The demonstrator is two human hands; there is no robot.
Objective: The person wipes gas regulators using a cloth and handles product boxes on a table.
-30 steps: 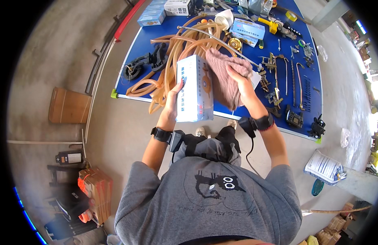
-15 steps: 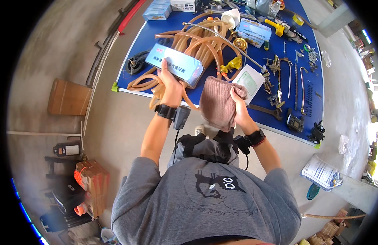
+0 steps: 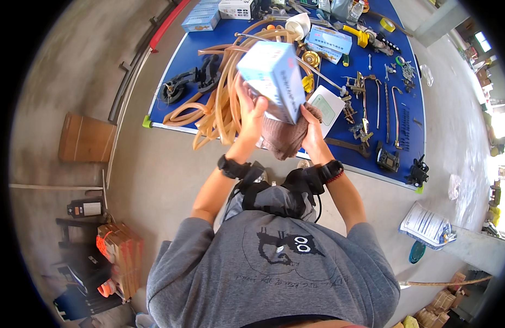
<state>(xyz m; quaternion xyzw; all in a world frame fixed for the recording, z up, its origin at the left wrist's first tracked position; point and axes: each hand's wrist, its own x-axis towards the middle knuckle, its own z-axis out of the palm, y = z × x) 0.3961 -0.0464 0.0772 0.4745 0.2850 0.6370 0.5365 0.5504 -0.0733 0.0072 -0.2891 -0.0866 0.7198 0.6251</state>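
Observation:
A light blue cardboard box (image 3: 271, 76) is held up over the near edge of the table, tilted so that its end and one long side show. My left hand (image 3: 251, 113) grips it from the left and below, thumb toward me. In my right hand (image 3: 313, 128) is a brownish-pink knitted cloth (image 3: 285, 136), bunched under the box; the fingertips reach the box's lower right corner. Behind the box lies a heap of tan rubber hose (image 3: 225, 109) on the blue table. A white card or flat box (image 3: 327, 109) lies just right of my right hand.
The blue tabletop (image 3: 167, 65) carries black clamp-like parts (image 3: 178, 90) at left. More light blue boxes (image 3: 329, 39) and a yellow-handled tool (image 3: 359, 35) stand farther back. Metal rods, fittings and a wrench (image 3: 348, 145) spread at right. Cardboard (image 3: 86, 138) lies on the floor at left.
The blue box has moved right and turned, its end now facing up toward me. My right hand has brought the cloth left, beneath the box, and its fingertips now meet the box.

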